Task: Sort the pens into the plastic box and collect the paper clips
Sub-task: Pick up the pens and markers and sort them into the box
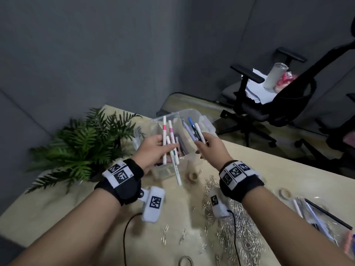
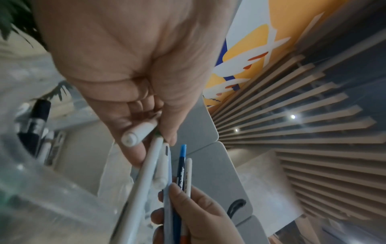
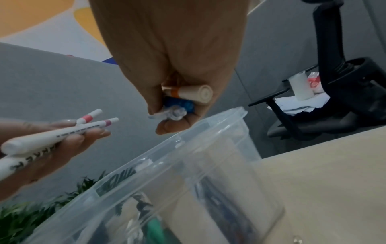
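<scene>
My left hand point(image 1: 157, 148) grips a fan of white markers point(image 1: 164, 135) with pink bands, held over the clear plastic box point(image 1: 208, 124); one white pen point(image 1: 176, 169) hangs down from the bunch. My right hand point(image 1: 208, 144) grips a bundle of blue and white pens point(image 1: 196, 131) above the box's right side. The left wrist view shows the white pens point(image 2: 146, 173) between thumb and fingers. In the right wrist view the pen ends point(image 3: 188, 95) sit inside the curled fingers, above the box point(image 3: 208, 132). Several pens lie inside the box. A heap of silver paper clips point(image 1: 234, 223) covers the table below my right wrist.
A green fern point(image 1: 82, 146) stands left of the box. Tape rolls point(image 1: 193, 176) lie on the beige table point(image 1: 48, 212). A clear pouch with pens point(image 1: 322, 217) sits at the right edge. A black office chair point(image 1: 278, 96) holding papers stands beyond the table.
</scene>
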`<move>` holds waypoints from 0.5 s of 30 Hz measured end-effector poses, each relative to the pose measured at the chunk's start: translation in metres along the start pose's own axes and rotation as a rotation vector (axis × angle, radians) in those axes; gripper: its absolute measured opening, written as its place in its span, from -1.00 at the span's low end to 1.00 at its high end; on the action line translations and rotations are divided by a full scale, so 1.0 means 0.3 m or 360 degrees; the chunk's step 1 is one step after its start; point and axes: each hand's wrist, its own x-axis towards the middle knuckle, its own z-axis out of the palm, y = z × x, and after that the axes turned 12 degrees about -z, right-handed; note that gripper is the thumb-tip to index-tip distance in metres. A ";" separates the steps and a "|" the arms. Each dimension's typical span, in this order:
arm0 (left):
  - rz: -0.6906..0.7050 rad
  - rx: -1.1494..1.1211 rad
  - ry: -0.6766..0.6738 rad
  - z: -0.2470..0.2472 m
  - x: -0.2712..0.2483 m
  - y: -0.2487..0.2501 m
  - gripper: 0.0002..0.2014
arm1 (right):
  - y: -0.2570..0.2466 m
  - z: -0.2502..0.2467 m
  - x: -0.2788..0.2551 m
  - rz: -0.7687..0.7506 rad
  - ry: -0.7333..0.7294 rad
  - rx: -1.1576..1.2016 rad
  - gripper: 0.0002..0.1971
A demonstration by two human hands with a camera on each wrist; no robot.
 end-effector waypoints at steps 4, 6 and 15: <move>0.0024 -0.0038 0.0174 -0.099 0.025 0.014 -0.78 | -0.025 0.074 0.063 0.0015 -0.0012 0.0055 -0.95; 0.0026 -0.0039 0.0219 -0.131 0.041 0.015 -0.79 | -0.033 0.095 0.088 0.0013 0.0010 0.0067 -0.94; 0.0134 -0.0095 0.0326 -0.181 0.093 0.041 -0.85 | -0.021 0.145 0.175 0.0106 -0.0026 -0.0117 -0.84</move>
